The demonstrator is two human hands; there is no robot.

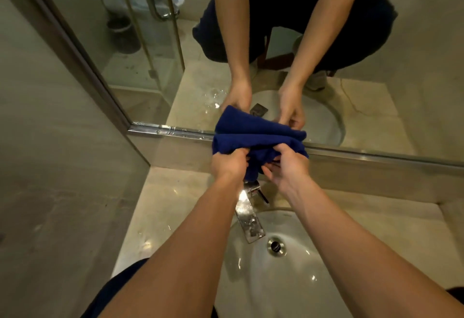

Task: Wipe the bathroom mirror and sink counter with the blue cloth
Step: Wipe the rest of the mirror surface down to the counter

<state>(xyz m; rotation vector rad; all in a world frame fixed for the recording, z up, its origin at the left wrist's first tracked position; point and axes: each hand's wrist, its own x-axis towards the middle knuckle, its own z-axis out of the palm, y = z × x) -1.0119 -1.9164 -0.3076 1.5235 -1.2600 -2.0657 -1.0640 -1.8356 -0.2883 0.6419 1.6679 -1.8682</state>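
Fingers point(242, 153) of both hands curled, bunching dark blue terry cloth point(253, 139) at mirror's point(376, 41) lower edge; flatten cloth, wipe with even pressure.

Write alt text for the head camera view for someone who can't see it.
Both hands, left hand and right hand, grip a bunched blue cloth at the mirror base, above the faucet. Below sit a white sink and a wet marble counter.

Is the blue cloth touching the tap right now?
Cannot tell. In the head view the blue cloth hangs right over the tap, hiding any gap.
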